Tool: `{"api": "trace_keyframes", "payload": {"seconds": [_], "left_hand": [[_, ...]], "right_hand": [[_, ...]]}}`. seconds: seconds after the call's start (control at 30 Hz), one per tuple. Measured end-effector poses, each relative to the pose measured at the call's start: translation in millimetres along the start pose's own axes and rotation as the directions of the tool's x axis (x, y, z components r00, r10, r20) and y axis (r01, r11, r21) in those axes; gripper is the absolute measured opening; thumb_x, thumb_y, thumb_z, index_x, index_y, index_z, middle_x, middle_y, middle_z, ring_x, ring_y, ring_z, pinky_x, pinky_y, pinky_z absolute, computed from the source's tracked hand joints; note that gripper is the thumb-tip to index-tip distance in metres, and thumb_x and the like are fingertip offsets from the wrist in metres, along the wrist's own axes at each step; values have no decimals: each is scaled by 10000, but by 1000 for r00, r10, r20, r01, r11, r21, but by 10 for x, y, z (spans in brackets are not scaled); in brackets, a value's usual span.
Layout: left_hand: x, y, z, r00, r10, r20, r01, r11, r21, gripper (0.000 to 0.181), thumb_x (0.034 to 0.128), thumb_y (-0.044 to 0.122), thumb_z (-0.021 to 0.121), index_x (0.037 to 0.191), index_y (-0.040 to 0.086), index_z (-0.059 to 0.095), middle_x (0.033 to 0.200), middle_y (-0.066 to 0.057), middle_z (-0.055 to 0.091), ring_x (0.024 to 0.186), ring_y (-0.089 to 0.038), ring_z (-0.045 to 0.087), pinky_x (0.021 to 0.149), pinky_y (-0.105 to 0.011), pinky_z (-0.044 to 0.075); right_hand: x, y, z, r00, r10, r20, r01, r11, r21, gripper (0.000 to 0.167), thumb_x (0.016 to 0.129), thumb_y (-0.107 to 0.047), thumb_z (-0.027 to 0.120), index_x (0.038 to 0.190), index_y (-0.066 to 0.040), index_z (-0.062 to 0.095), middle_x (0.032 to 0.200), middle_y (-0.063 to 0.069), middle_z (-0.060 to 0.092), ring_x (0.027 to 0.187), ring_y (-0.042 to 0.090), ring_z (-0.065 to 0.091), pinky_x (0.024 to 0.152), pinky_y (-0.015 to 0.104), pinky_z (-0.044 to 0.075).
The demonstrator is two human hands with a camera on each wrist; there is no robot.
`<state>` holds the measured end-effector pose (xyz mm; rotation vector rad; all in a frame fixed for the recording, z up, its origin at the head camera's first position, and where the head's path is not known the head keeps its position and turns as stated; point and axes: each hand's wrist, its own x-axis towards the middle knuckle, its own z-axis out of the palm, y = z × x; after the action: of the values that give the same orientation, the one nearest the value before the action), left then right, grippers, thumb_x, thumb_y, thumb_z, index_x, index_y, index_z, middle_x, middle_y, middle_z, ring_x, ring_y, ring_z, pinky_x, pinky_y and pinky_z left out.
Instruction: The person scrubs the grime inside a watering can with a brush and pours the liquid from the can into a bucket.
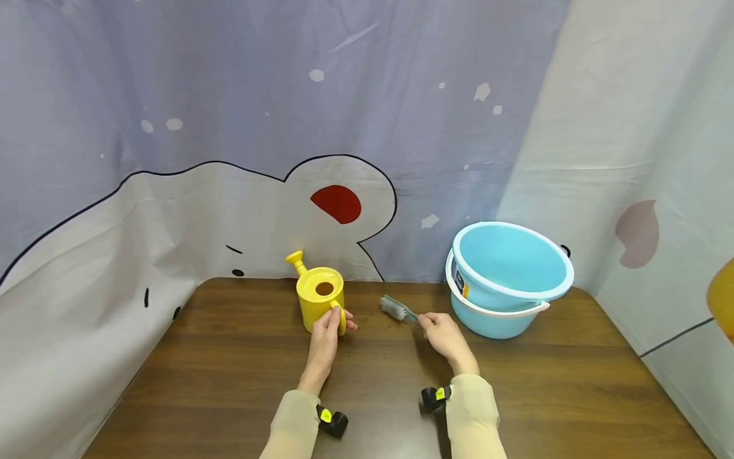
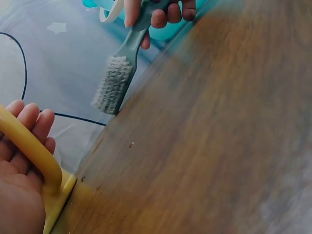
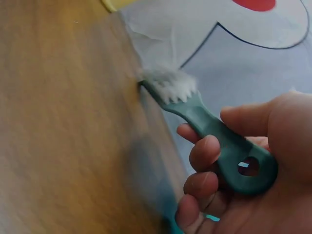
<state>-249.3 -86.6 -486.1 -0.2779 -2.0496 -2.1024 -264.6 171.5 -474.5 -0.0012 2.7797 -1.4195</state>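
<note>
A yellow watering can (image 1: 312,310) with a round top opening stands upright near the table's back edge, its spout pointing to the back left. My left hand (image 1: 324,338) grips its handle, thumb on the near side and fingers behind it, as the left wrist view also shows. To the right, my right hand (image 1: 444,335) holds a small green scrub brush (image 3: 229,144) by its handle, fingers curled round it. White bristles (image 2: 111,85) on the brush face up, and its head points left toward the can. Whether the brush head touches the table cannot be told.
A light blue bucket (image 1: 496,322) with a white bail handle stands at the back right, close beside the right hand. Small droplets or specks (image 2: 131,145) lie on the wooden table (image 1: 229,376) between can and brush. A printed curtain (image 1: 436,159) hangs behind the table.
</note>
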Motion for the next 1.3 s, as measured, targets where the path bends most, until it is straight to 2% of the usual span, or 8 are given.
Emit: {"api": "trace_keyframes", "payload": {"seconds": [0.07,0.13,0.27,0.5,0.73,0.9,1.07,1.3], "left_hand": [[-27,70,8,1000,18,0,-18,1000,18,423,1077,191,357,1001,-151,595,846,-280,633,859,-363,643,866,-301,433],[-32,75,8,1000,29,4,-29,1000,13,425,1075,187,363,989,-159,594,830,-288,622,831,-368,637,849,-327,449],[-43,74,10,999,45,17,-45,999,-5,436,1075,185,360,979,-180,579,807,-303,589,788,-412,604,811,-408,478],[-64,86,44,995,69,71,-69,998,-2,432,1085,141,277,975,-171,556,790,-332,484,759,-501,492,747,-490,445],[-102,110,97,993,63,95,-62,998,-12,434,1084,122,240,888,-166,498,718,-252,431,664,-368,451,649,-394,412],[-147,148,159,987,38,156,-33,999,-33,428,1085,120,237,897,-177,481,721,-274,403,656,-329,431,647,-378,389],[-195,182,224,979,6,205,-3,1000,-14,428,1087,124,241,883,-154,494,710,-226,416,665,-255,437,658,-363,398],[-280,201,305,968,19,252,-14,1000,-21,418,1086,110,237,866,-142,488,733,-348,381,661,-342,411,644,-365,375]], "right_hand": [[-12,1,-48,1000,-4,8,4,1000,14,303,997,-194,514,1146,17,672,967,122,665,935,265,594,854,453,444],[-33,-18,-104,1000,-13,17,13,999,38,316,999,-189,512,1164,39,656,1099,158,653,1054,316,582,911,493,430],[-70,-77,-213,999,-29,25,27,998,64,317,1004,-190,508,1173,44,639,1200,187,620,1186,367,521,977,531,386],[-173,-266,-383,997,-76,9,76,996,55,317,1007,-212,526,1179,34,629,1171,174,620,1109,320,535,948,504,393],[-299,-462,-539,988,-147,-36,147,989,10,301,986,-261,577,1165,-32,656,1070,99,663,1032,267,571,900,451,425],[-386,-575,-625,974,-215,-77,218,975,32,256,967,-268,611,1115,-69,670,978,57,659,956,217,550,846,393,411],[-431,-656,-653,960,-267,-82,270,962,37,203,944,-260,644,1063,-101,689,996,17,673,950,193,570,827,385,428],[-499,-802,-605,944,-320,-84,323,946,26,136,907,-253,697,1009,-162,699,973,-44,684,959,169,585,837,396,436]]}}
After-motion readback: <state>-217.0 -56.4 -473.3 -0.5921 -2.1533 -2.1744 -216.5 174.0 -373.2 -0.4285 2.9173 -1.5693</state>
